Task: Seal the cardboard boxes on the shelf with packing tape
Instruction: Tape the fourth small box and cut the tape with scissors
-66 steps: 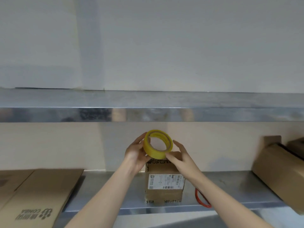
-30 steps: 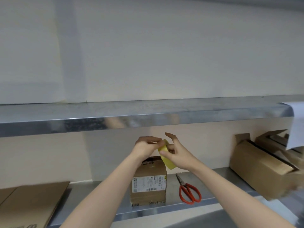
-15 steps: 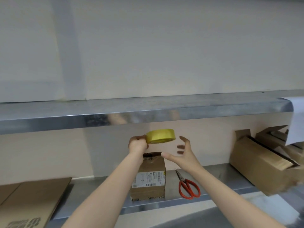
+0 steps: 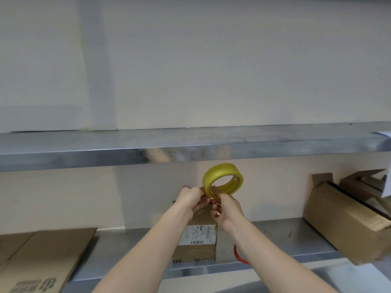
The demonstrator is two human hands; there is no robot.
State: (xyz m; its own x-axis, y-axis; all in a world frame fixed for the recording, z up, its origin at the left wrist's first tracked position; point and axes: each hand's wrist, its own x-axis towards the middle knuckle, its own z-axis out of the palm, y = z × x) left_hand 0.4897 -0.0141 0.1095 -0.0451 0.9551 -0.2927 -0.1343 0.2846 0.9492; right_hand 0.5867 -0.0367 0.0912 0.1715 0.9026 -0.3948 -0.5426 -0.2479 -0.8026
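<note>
**Shelf stock: tape roll in hand, boxes on the lower shelf**

- Item 1: roll of packing tape [image 4: 213, 172]. Yellow and translucent, held on edge with its open core facing the camera. It is in the air between the two shelves, above and slightly right of the small box, touching neither shelf.
- Item 2: left hand [image 4: 191, 200]. The fingers are curled and pinch the lower left rim of the roll.
- Item 3: right hand [image 4: 228, 208]. The fingers are curled, gripping the roll's bottom edge from beneath, and meet the left hand there. Whether a loose tape end lies between the fingers cannot be told.
- Item 4: small cardboard box [image 4: 195, 249]. It stands upright on the lower shelf [image 4: 275, 235], directly below the hands. A white printed label covers its front face, and the forearms hide part of the box.
- Item 5: scissors [image 4: 238, 255]. Only a curve of the red handle shows, just right of the small box and behind the right forearm.
- Item 6: flattened cardboard [image 4: 42, 254]. It lies at the left end of the lower shelf, with printing near the front edge.
- Item 7: large cardboard box [image 4: 342, 223]. It is tilted at the right end of the lower shelf and its flap is raised. A second open box [image 4: 364, 185] sits behind it.
- Item 8: upper shelf [image 4: 190, 149]. Bare metal, running the full width above the roll.
</note>
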